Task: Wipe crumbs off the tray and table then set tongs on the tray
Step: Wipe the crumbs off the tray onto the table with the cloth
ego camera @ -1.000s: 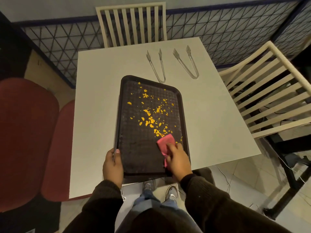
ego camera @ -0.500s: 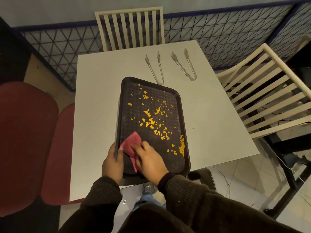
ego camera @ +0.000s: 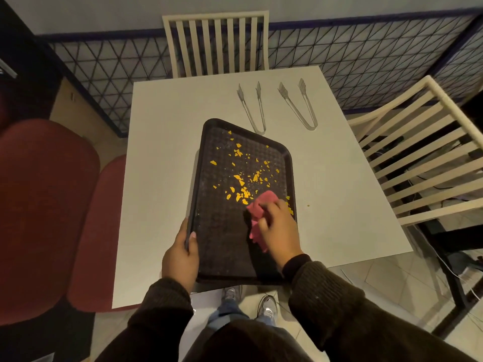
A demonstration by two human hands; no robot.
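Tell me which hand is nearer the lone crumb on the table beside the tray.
Right. The right hand, holding the pink cloth on the tray, sits just left of the crumb; the left hand grips the tray's opposite edge.

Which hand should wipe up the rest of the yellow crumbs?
The right hand. It holds the pink cloth right beside the crumbs, while the left hand grips the tray edge to steady it.

One tray [ego camera: 222, 244], two tongs [ego camera: 247, 109], one pink cloth [ego camera: 261, 205], two white chairs [ego camera: 217, 43], one table [ego camera: 162, 178]
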